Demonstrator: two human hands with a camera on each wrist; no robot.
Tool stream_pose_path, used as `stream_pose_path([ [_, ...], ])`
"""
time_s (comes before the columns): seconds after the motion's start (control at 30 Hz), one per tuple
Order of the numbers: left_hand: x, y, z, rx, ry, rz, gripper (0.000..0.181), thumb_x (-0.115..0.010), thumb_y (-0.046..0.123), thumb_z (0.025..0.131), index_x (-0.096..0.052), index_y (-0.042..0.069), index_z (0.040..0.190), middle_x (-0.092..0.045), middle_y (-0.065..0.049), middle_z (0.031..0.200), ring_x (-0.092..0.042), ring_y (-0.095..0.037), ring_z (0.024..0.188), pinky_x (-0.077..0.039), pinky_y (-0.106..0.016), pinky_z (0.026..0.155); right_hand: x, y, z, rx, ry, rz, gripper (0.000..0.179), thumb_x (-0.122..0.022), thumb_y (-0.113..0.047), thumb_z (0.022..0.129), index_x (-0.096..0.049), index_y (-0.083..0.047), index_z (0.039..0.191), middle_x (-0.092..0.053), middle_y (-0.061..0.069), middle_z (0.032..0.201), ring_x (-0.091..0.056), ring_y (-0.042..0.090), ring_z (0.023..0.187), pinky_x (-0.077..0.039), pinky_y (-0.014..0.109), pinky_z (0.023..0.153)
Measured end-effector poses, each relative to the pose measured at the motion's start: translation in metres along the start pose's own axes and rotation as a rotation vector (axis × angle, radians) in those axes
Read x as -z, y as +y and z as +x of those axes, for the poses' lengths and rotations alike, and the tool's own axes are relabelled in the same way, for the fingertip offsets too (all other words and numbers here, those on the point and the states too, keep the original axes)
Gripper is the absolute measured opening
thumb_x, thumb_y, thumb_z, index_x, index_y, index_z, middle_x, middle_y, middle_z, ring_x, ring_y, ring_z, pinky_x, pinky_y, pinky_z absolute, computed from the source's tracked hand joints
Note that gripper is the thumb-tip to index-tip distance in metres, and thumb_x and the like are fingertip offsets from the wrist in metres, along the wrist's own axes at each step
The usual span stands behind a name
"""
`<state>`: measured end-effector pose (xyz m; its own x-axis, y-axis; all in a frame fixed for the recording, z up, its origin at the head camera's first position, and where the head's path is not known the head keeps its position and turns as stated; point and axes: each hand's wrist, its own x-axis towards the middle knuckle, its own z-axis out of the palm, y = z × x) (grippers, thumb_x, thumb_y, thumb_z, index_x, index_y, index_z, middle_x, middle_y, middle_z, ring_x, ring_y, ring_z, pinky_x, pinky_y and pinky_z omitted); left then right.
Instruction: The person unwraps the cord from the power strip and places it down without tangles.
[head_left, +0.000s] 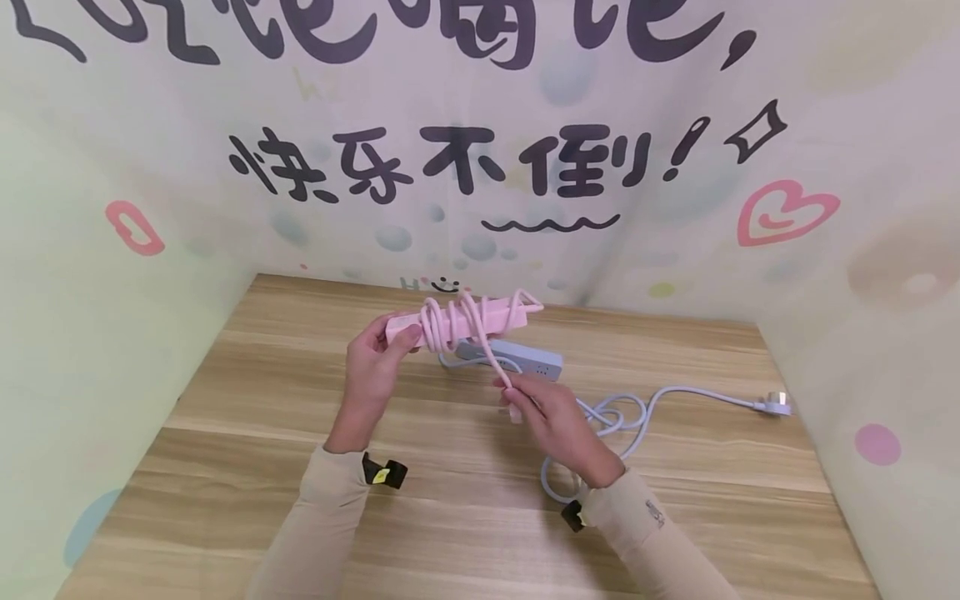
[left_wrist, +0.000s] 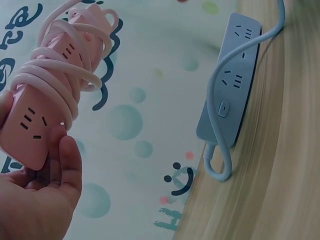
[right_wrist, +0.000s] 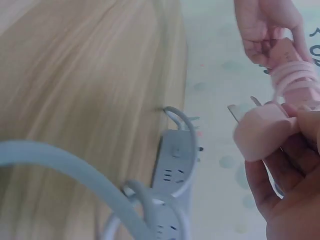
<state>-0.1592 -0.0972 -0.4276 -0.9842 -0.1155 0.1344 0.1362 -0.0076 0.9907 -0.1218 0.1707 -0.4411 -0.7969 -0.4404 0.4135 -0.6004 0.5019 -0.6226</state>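
Note:
A pink power strip [head_left: 491,317] is held above the table, its pink cord [left_wrist: 47,75] wound round it in several loops. My left hand [head_left: 372,358] grips the strip's left end between thumb and fingers; sockets show there in the left wrist view. In my right hand [head_left: 555,417] the cord's free end is pinched close to the pink plug [right_wrist: 262,131], whose metal prongs point away from the fingers. From the strip, the cord runs down to that hand. Behind and below lies a blue-grey power strip [head_left: 528,360] on the table, touched by neither hand.
The blue-grey cord [head_left: 645,408] lies in loose loops to the right, passing beneath my right forearm. Its plug [head_left: 776,404] rests near the right edge of the wooden table [head_left: 450,517]. A printed backdrop [head_left: 450,225] rises behind the table and at both sides.

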Motion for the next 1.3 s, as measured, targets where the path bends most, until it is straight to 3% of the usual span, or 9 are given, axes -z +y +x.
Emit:
stream_pose_path([
  [0.13, 0.002, -0.002, 0.0, 0.005, 0.009, -0.006, 0.035, -0.071, 0.015, 0.095, -0.064, -0.004, 0.124, -0.069, 0.002, 0.101, -0.066, -0.007, 0.085, -0.059, -0.019, 0.077, 0.019, -0.007, 0.003, 0.023, 0.061, -0.04, 0.016, -0.061, -0.006, 0.101, -0.072, -0.011, 0.111, -0.066, -0.003, 0.084, -0.053, 0.005, 0.073, -0.049, 0.024, 0.065],
  [0.23, 0.003, -0.002, -0.001, 0.005, 0.006, -0.008, 0.035, -0.071, 0.015, 0.095, -0.064, -0.004, 0.124, -0.069, 0.004, 0.101, -0.066, -0.006, 0.085, -0.059, -0.019, 0.078, 0.034, -0.008, 0.007, 0.088, 0.121, -0.085, 0.019, -0.062, -0.001, 0.098, -0.072, -0.01, 0.112, -0.062, -0.004, 0.081, -0.048, 0.005, 0.071, -0.043, 0.02, 0.061],
  [0.33, 0.003, -0.001, -0.002, 0.003, 0.006, -0.012, 0.034, -0.07, 0.014, 0.096, -0.064, -0.005, 0.124, -0.069, 0.004, 0.101, -0.066, -0.005, 0.085, -0.059, -0.019, 0.078, 0.044, -0.01, 0.012, 0.153, 0.16, -0.116, 0.026, -0.064, 0.004, 0.096, -0.072, -0.006, 0.118, -0.059, -0.002, 0.079, -0.046, 0.006, 0.069, -0.04, 0.017, 0.06],
  [0.43, 0.002, -0.003, -0.002, 0.007, 0.005, -0.014, 0.034, -0.07, 0.011, 0.095, -0.064, -0.006, 0.123, -0.068, 0.004, 0.1, -0.066, -0.005, 0.085, -0.059, -0.02, 0.078, 0.051, -0.015, 0.018, 0.19, 0.18, -0.145, 0.024, -0.066, 0.005, 0.094, -0.073, -0.005, 0.115, -0.058, -0.001, 0.077, -0.046, 0.007, 0.07, -0.039, 0.016, 0.062],
  [0.77, 0.004, -0.005, -0.005, 0.029, -0.02, -0.028, 0.035, -0.072, 0.01, 0.094, -0.064, -0.005, 0.125, -0.069, 0.005, 0.101, -0.066, -0.005, 0.085, -0.059, -0.019, 0.078, 0.063, -0.025, 0.031, 0.185, 0.29, -0.153, 0.015, -0.071, 0.005, 0.09, -0.076, -0.004, 0.102, -0.062, 0.002, 0.076, -0.049, 0.01, 0.07, -0.04, 0.019, 0.062],
  [0.97, 0.006, -0.004, -0.004, 0.027, -0.056, 0.003, 0.036, -0.072, 0.011, 0.094, -0.064, -0.004, 0.126, -0.069, 0.008, 0.101, -0.065, -0.005, 0.087, -0.058, -0.018, 0.078, 0.072, -0.025, 0.042, 0.185, 0.319, -0.166, 0.016, -0.071, 0.004, 0.09, -0.076, -0.004, 0.103, -0.063, 0.004, 0.075, -0.05, 0.01, 0.071, -0.04, 0.017, 0.062],
  [1.3, 0.011, -0.005, -0.005, -0.021, -0.132, 0.0, 0.036, -0.069, 0.003, 0.093, -0.062, -0.011, 0.125, -0.069, 0.014, 0.099, -0.065, -0.002, 0.091, -0.057, -0.015, 0.081, 0.091, -0.008, 0.053, 0.04, 0.374, -0.119, 0.013, -0.069, -0.002, 0.095, -0.078, -0.002, 0.103, -0.066, 0.007, 0.077, -0.051, 0.004, 0.07, -0.04, 0.012, 0.06],
])
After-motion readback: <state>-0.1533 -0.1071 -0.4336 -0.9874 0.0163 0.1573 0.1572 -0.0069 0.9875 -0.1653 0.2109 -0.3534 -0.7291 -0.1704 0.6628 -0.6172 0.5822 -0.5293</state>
